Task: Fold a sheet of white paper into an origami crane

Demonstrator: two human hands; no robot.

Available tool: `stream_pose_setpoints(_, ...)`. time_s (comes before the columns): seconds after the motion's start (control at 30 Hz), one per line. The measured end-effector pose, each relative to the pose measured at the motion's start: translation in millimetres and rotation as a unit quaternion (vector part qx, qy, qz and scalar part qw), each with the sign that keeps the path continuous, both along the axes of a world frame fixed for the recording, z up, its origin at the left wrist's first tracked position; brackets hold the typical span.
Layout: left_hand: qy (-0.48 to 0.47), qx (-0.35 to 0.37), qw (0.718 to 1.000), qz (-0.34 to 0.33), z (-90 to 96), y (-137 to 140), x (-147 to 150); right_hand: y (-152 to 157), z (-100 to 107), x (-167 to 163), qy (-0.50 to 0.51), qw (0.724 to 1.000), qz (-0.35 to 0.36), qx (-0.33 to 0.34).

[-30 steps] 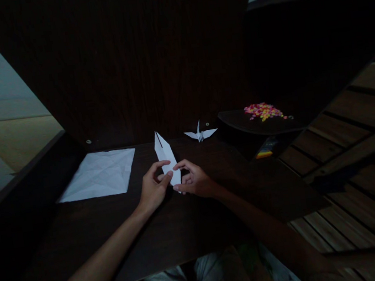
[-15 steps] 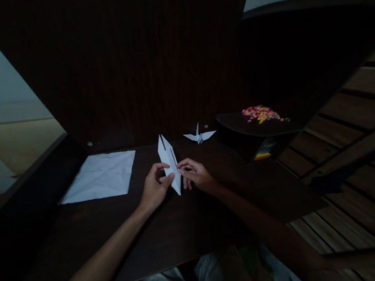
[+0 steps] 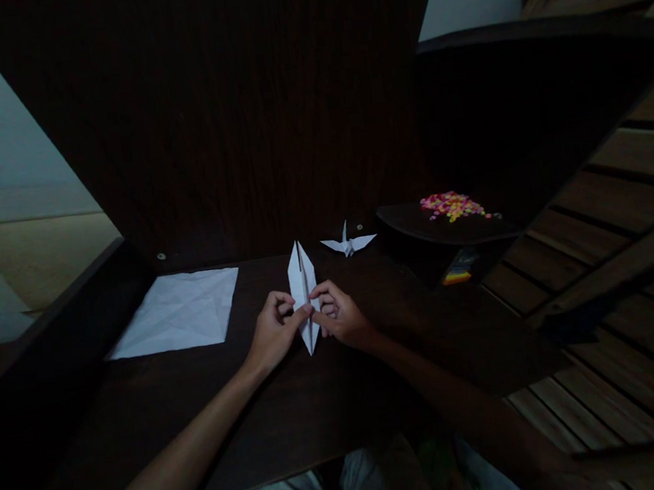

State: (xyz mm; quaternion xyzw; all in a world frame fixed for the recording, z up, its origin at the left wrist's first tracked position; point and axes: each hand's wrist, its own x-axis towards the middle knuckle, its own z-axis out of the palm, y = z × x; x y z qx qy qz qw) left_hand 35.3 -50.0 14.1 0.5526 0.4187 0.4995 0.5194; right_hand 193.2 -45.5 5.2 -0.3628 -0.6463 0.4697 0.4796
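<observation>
"Any lettering about?"

"Beyond the fingers of the right hand (image 3: pixel 341 317), beneath the shelf (image 3: pixel 402 225), sat a dark item with yellow and orange bands (image 3: pixel 457 272); its markings were too small and dim to read."

"And what did the shelf bear?"

"A loose heap of small colourful pieces (image 3: pixel 454 205), farther out and right of those fingers."

"What were the fingers doing?"

"Those of the left hand (image 3: pixel 274 334) and the right pinched the folded white paper (image 3: pixel 297 285) between them, thumbs over its middle, split points aimed away. Some fingertips were hidden behind it."

"Anything else?"

"A paper crane (image 3: pixel 348 247) stood past the right fingertips, a creased white sheet (image 3: pixel 176 313) lay left of the left ones, and the picture's lower edge cut off both forearms (image 3: pixel 187 440)."
</observation>
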Motion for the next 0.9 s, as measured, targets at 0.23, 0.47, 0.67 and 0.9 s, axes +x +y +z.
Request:
stream_pose_setpoints(0.23, -0.001, -0.016, 0.999, 0.04, 0.4, 2.3, -1.0, -0.1, -0.4, 0.5, 0.006, 1.0, 0.004, -0.009)
stream_pose_setpoints(0.47, 0.057, 0.026, 0.998, 0.028, 0.0, 2.7, -2.7, 1.3, -1.0, 0.0, -0.002, 1.0, -0.03, 0.01)
stream_pose_setpoints(0.67, 0.084, 0.04, 0.995, 0.044, -0.5, 3.2, -2.6, -0.9, -1.2, -1.0, 0.032, 0.999, -0.009, -0.011)
stream_pose_setpoints(0.9, 0.121, 0.119, 0.98, 0.101, -1.7, 7.0, -5.0, -4.3, 0.4, -1.2, 0.013, 1.0, 0.007, -0.023)
